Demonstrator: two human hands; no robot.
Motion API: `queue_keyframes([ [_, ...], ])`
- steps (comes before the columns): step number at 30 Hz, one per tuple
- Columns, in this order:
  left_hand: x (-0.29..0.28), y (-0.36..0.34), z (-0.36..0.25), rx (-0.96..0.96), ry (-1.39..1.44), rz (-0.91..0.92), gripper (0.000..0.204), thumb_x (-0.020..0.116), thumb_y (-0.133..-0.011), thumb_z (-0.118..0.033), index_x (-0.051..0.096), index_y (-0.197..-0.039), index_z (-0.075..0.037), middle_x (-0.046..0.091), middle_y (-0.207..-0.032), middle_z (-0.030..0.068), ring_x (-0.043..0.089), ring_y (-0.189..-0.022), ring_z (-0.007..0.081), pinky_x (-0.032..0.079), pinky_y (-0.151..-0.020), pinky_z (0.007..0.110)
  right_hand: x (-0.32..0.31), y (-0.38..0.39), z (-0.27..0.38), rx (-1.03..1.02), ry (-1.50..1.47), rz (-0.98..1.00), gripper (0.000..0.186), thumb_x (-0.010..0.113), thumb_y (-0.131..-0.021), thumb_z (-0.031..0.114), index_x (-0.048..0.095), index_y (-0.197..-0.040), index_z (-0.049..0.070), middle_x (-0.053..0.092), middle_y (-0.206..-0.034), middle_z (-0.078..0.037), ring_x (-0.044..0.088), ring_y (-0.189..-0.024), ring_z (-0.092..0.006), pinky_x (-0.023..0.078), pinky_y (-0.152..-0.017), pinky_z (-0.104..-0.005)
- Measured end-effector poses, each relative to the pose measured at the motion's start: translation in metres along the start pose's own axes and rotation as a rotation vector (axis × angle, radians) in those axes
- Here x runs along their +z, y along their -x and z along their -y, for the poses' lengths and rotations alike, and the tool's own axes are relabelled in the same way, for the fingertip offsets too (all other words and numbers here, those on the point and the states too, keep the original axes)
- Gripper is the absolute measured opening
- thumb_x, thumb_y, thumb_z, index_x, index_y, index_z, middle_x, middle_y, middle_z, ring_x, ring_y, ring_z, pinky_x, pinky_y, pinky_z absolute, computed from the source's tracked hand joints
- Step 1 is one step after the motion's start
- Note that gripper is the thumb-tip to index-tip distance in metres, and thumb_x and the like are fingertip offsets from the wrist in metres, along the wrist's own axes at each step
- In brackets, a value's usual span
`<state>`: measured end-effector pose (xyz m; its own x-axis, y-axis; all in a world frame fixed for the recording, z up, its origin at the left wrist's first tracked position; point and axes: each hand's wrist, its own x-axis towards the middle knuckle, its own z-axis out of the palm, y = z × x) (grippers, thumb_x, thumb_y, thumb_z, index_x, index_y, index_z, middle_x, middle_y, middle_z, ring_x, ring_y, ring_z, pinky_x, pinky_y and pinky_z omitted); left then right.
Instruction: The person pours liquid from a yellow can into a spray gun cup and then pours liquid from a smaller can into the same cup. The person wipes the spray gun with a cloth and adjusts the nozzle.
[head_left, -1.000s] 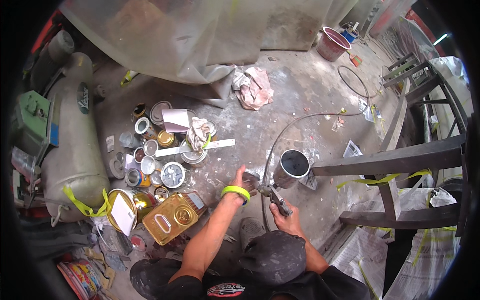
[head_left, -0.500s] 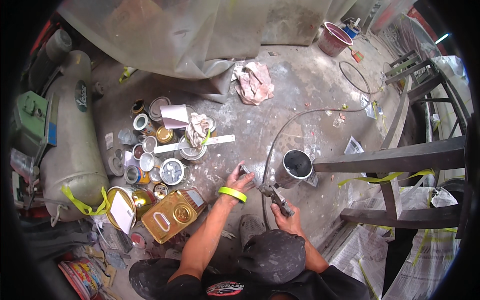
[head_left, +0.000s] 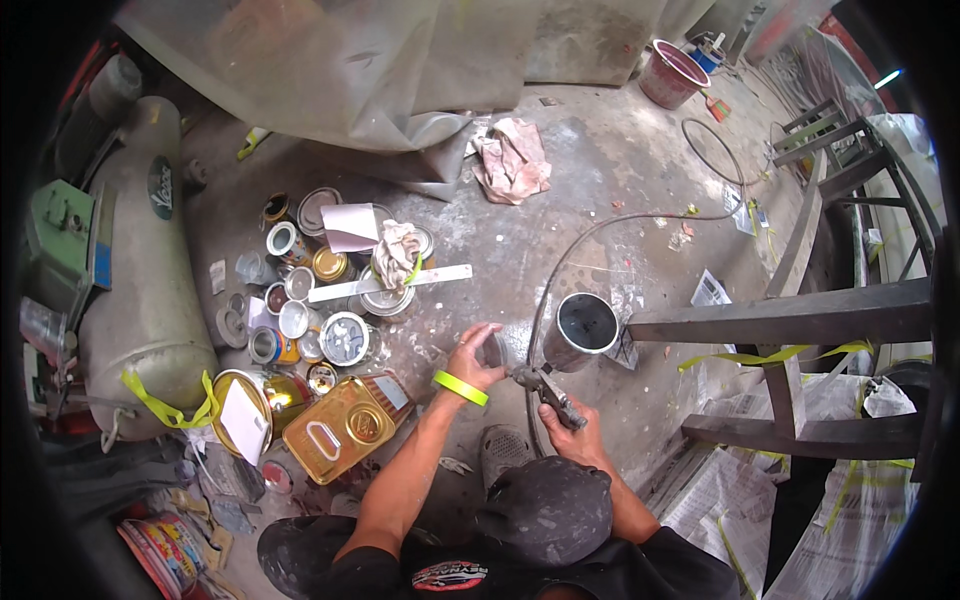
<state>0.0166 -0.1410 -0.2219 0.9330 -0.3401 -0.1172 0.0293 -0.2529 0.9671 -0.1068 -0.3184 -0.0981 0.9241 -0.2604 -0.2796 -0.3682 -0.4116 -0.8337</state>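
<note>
My right hand (head_left: pixel 578 432) is wrapped round the handle of a spray gun (head_left: pixel 550 393) with a dark metal body. To the left of the gun's front, my left hand (head_left: pixel 477 358) holds a small round grey piece (head_left: pixel 495 348), perhaps a lid or cup; its exact kind is hard to make out. A bright yellow band (head_left: pixel 461 388) circles my left wrist. Just beyond the gun stands an open can (head_left: pixel 585 335) with dark liquid inside. A dark air hose (head_left: pixel 548 285) runs past the can and down beside the gun.
Several paint cans (head_left: pixel 345 340) crowd the floor at left, with a white strip (head_left: pixel 440 278) and a rag (head_left: pixel 397 250) on top. A gold rectangular tin (head_left: pixel 345 430) lies nearer me. A dark frame (head_left: pixel 790 312) stands right; a grey tank (head_left: pixel 150 270) lies far left.
My left hand has turned and shifted slightly left, so the round grey piece shows more of its face. The spray gun stays in my right hand, moved very little.
</note>
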Motion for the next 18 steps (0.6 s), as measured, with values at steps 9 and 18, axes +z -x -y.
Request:
queue_keyframes([
  [9,-0.005,0.01,-0.025,0.125,-0.197,0.056,0.093,0.073,-0.066,-0.002,0.029,-0.148,-0.006,0.05,-0.139,0.0208,0.048,-0.131,0.0365,0.042,-0.108,0.041,0.001,-0.008,0.001,0.029,0.027,-0.011,0.04,0.07,-0.09,0.038,0.065,-0.089,-0.002,0.058,-0.06,-0.013,0.052,-0.058,-0.015,0.045,-0.057,-0.0366],
  [18,-0.004,0.011,-0.014,0.278,-0.272,0.138,0.092,0.07,-0.065,0.005,0.029,-0.146,-0.001,0.047,-0.14,0.0223,0.046,-0.132,0.0374,0.037,-0.112,0.041,-0.003,-0.012,0.004,0.055,0.045,-0.007,0.04,0.069,-0.091,0.039,0.065,-0.093,-0.001,0.062,-0.065,-0.012,0.054,-0.062,-0.0149,0.046,-0.059,-0.0354],
])
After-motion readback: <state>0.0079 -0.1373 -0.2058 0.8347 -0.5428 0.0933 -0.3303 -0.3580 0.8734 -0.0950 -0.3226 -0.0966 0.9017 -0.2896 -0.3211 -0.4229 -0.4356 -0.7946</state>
